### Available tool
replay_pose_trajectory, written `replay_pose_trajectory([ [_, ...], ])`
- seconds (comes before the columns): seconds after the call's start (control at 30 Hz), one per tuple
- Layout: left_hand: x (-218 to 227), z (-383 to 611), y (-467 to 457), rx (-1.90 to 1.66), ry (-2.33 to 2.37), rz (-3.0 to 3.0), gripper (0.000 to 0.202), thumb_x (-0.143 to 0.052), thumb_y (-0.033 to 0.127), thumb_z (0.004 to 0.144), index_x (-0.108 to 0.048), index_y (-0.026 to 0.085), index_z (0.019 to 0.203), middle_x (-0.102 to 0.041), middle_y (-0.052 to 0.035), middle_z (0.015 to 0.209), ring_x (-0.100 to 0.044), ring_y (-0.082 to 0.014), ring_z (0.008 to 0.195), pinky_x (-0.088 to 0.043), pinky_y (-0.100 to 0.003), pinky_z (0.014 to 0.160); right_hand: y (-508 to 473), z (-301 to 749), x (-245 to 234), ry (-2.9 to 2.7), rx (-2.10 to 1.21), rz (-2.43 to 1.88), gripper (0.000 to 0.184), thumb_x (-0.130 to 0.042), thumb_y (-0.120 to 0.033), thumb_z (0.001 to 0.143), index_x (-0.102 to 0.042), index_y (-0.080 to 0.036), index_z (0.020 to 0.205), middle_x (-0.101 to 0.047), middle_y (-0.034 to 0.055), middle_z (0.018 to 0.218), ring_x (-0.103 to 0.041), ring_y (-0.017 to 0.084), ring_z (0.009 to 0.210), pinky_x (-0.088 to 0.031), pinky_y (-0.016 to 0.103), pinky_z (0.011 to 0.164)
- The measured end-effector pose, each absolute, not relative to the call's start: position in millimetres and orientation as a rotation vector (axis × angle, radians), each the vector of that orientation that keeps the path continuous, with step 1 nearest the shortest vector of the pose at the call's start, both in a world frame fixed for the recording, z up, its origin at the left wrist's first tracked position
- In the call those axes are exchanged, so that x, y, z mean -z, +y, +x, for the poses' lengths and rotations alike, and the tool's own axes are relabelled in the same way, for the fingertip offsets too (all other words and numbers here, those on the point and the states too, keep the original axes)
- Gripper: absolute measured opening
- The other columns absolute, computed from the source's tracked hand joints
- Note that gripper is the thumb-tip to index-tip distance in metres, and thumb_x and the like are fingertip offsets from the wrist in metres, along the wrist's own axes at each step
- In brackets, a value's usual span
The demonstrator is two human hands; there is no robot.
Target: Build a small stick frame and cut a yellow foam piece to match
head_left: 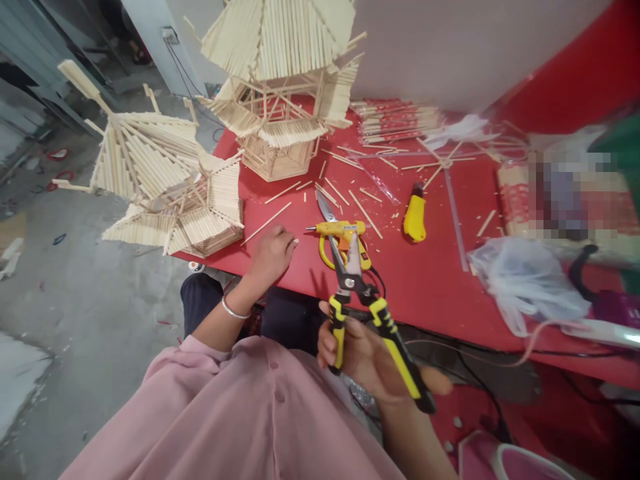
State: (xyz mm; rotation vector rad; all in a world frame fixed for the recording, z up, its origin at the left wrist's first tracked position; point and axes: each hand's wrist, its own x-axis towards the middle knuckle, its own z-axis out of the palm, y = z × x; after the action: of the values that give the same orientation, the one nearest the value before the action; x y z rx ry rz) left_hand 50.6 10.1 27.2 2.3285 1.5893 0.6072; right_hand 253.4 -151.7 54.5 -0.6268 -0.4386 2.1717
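I'm seeing right hand [364, 359] gripping spread shears [350, 283], lower centre; left hand [271, 259] pinching pale bit [296, 241], mid-frame; wanting blades [353, 255] clear of fingers.

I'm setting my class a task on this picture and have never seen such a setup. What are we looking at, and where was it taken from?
There is no machine: one camera, worn on a person's head, looks forward and down at their own bare hands. The right hand holds yellow-and-black shears, blades spread. The left hand seems to pinch a tiny pale piece. On the red table lie loose sticks, a yellow glue gun, scissors partly hidden behind it, and a plastic bag. Two roofed models built of sticks stand beyond the left hand.
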Motion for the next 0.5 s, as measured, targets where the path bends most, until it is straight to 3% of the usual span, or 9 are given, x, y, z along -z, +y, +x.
replay_pose_trajectory([
  [0.07, -26.9, 50.3, 11.4, -0.625, 1.564, 2.331, 0.022, -0.053, 0.026, 0.098, -0.069, 0.016, 0.088, -0.064, -0.0077, 0.092, -0.061, -0.0184, 0.086, -0.048, -0.029, 0.081, -148.0, 241.0, -51.1, -0.411, -2.146, -0.574, 0.076, -0.080, -0.055, 0.055, -0.066, -0.027, 0.124, -0.059, 0.0057, 0.097, -0.054, 0.021, 0.082, -0.049, 0.042, 0.082],
  [0.13, -26.8, 48.9, 12.1, -0.645, 1.542, 2.323, 0.020, -0.055, 0.025, 0.097, -0.069, 0.015, 0.086, -0.063, -0.0074, 0.090, -0.061, -0.0185, 0.086, -0.048, -0.029, 0.080, -142.4, 235.2, -48.3, -0.380, -2.129, -0.581, 0.068, -0.079, -0.046, 0.052, -0.067, -0.024, 0.116, -0.061, 0.0071, 0.097, -0.055, 0.023, 0.085, -0.049, 0.044, 0.084],
  [0.27, -28.5, 43.2, 11.6, -0.671, 1.513, 2.273, 0.011, -0.062, 0.022, 0.092, -0.070, 0.016, 0.088, -0.064, -0.0063, 0.090, -0.061, -0.0180, 0.085, -0.049, -0.029, 0.081, -132.0, 232.9, -47.1, -0.286, -2.180, -0.725, 0.049, -0.069, -0.031, 0.060, -0.066, -0.025, 0.108, -0.064, 0.0063, 0.093, -0.057, 0.021, 0.083, -0.049, 0.041, 0.081],
  [0.5, -37.5, 31.0, 9.1, -0.621, 1.539, 2.144, 0.008, -0.063, 0.018, 0.088, -0.071, 0.017, 0.090, -0.065, -0.0047, 0.088, -0.061, -0.0166, 0.081, -0.050, -0.029, 0.080, -124.4, 232.1, -53.7, -0.059, -2.267, -0.885, 0.035, -0.066, -0.033, 0.065, -0.069, -0.024, 0.098, -0.063, 0.0055, 0.087, -0.049, 0.016, 0.070, -0.045, 0.033, 0.065],
])
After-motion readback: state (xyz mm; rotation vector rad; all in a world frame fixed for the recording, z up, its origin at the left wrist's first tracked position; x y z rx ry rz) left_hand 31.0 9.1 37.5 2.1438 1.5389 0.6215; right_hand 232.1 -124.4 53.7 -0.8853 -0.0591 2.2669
